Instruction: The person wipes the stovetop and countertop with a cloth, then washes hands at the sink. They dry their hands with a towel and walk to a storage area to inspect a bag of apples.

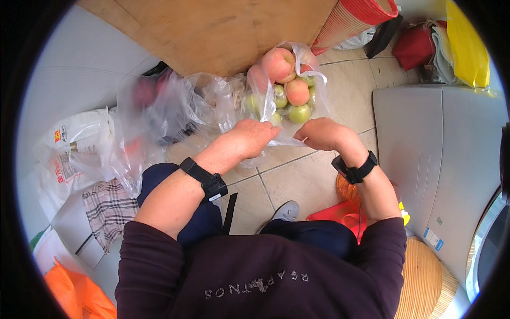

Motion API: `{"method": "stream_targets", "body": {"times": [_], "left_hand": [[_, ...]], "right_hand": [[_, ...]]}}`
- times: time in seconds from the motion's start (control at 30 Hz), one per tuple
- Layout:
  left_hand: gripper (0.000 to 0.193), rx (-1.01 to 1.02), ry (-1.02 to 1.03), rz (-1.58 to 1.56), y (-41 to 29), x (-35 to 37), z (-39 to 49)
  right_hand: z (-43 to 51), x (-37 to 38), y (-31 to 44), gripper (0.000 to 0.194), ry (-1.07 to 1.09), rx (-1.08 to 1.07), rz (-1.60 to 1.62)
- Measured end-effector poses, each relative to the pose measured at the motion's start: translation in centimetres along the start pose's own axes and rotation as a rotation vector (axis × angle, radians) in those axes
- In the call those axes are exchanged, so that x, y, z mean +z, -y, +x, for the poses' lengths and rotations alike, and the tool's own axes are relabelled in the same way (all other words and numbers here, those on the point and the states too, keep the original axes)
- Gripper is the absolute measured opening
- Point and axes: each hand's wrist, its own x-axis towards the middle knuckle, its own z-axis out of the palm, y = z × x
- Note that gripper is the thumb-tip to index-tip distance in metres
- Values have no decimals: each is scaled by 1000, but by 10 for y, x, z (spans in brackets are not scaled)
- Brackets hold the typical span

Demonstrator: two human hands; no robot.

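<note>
In front of me a thin clear plastic bag [322, 85] stands on the tiled floor, its mouth spread towards me. Inside are several pinkish-red apples [277, 63] and, lower down, several round green fruits [299, 114]. My left hand [255, 137] pinches the near left part of the bag's rim. On the other side, my right hand [324, 133] grips the near right part of the rim, fingers curled under and partly hidden. Plastic stretches between the two hands. More clear plastic bags [175, 99] lie left of the fruit, with dark red contents blurred inside one.
A wooden panel [223, 32] stands behind the fruit. On the right is a grey appliance [406, 131] with a yellow bag [468, 48] beyond it. A white printed bag [75, 147], plaid cloth [111, 207] and orange bag [79, 295] lie left. A red bag [334, 215] lies near my right knee.
</note>
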Motion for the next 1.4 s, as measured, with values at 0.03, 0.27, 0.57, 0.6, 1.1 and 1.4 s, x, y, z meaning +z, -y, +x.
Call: {"method": "stream_targets", "body": {"times": [0.03, 0.27, 0.57, 0.6, 1.1, 1.4], "left_hand": [[42, 4, -30, 18, 1, -1, 1], [17, 18, -236, 105, 1, -7, 2], [13, -282, -142, 187, 10, -27, -17], [12, -317, -116, 203, 11, -29, -20], [16, -67, -204, 127, -9, -59, -51], [22, -119, -219, 92, -8, -70, -53]], "right_hand": [[-3, -1, -4, 22, -84, 21, 41], [-3, -8, -24, 30, -427, 179, 75], [107, 14, -12, 13, -707, 153, -470], [112, 19, -15, 16, -814, 167, -503], [149, 44, -17, 45, -962, 329, -551], [67, 11, -24, 62, -756, -60, -365]]}}
